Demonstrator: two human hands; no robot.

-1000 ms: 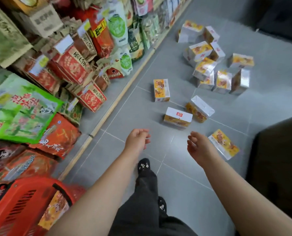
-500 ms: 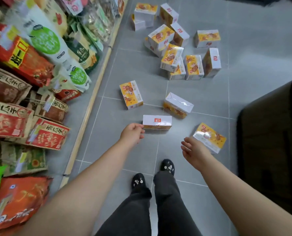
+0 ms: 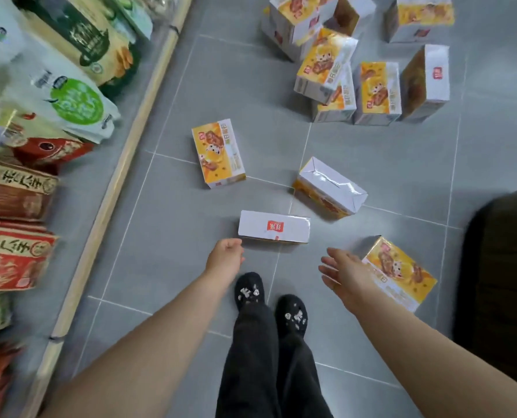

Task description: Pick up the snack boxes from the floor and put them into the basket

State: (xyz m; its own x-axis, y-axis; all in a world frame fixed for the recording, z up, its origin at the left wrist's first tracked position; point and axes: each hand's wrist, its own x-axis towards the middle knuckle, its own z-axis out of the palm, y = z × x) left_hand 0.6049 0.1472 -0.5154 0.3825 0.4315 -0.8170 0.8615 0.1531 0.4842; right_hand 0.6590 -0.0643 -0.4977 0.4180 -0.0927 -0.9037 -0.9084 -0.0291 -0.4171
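Yellow-and-white snack boxes lie scattered on the grey tiled floor. The nearest box [image 3: 273,227] lies white side up, just ahead of my feet. My left hand [image 3: 225,258] is curled into a loose fist at that box's near left corner and holds nothing. My right hand [image 3: 346,271] has its fingers spread, right beside a yellow box [image 3: 402,271] on the right. Another box [image 3: 218,152] lies face up further left. A tilted box [image 3: 331,188] sits in the middle. A pile of several boxes [image 3: 350,67] lies at the back. The basket is out of view.
Low shelves of snack bags [image 3: 49,95] run along the left, edged by a wooden strip [image 3: 115,182]. A dark object [image 3: 504,267] stands on the right. My black shoes [image 3: 269,300] stand on the tiles below the nearest box.
The view has moved forward and down, so the boxes look closer and the red basket has left the frame. Both hands have reached toward the nearest boxes, and my right hand has spread its fingers.
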